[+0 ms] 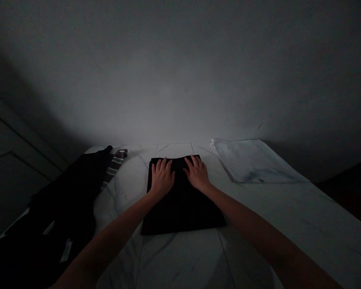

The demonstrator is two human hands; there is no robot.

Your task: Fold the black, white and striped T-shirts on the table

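A black folded cloth (180,206) lies flat on a white marbled surface (180,261) in front of me. My left hand (161,177) rests palm down on the cloth's far left part, fingers stretched out. Beside it, my right hand (196,172) lies flat on the far right part, fingers spread toward the cloth's far edge. Neither hand holds anything.
A heap of dark clothing (57,208) with a striped piece (112,168) lies at the left. A folded white cloth (252,160) sits at the back right. A plain wall (180,80) rises just behind the surface. The room is dim.
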